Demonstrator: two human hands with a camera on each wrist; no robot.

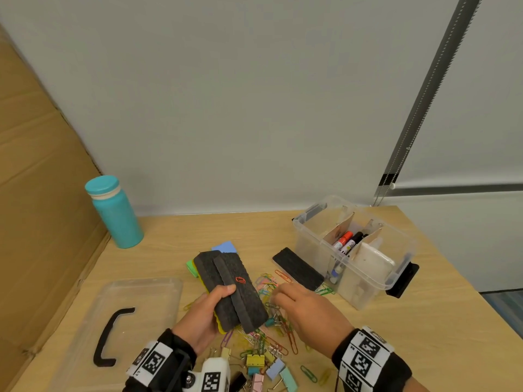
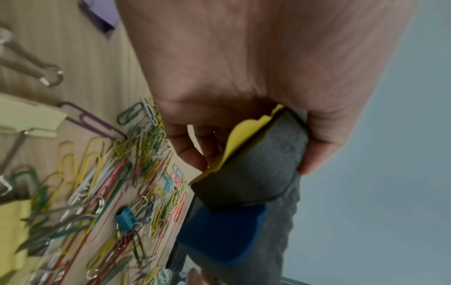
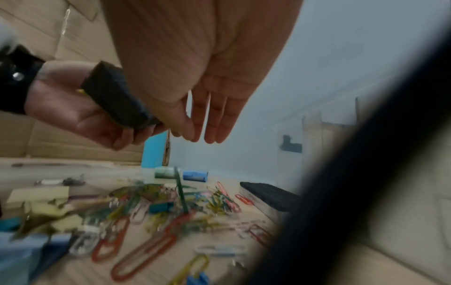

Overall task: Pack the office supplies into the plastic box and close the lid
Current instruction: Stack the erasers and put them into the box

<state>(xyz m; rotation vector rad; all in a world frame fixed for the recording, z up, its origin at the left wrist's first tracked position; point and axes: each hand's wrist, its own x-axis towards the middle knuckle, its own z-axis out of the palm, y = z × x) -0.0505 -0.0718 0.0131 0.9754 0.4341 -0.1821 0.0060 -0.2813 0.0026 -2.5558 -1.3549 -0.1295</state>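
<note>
My left hand grips two stacked board erasers, black felt up, above the desk. In the left wrist view the fingers wrap a yellow-backed eraser with a blue-backed eraser beside it. My right hand hovers flat, fingers straight, over a pile of coloured paper clips; the right wrist view shows its fingers empty. A third eraser lies next to the clear plastic box, which holds markers between cardboard dividers. The clear lid with a black handle lies at left.
A teal bottle stands at the back left beside a cardboard wall. Sticky-note pads lie behind the erasers. Binder clips are scattered near the front edge. The desk's right edge runs behind the box.
</note>
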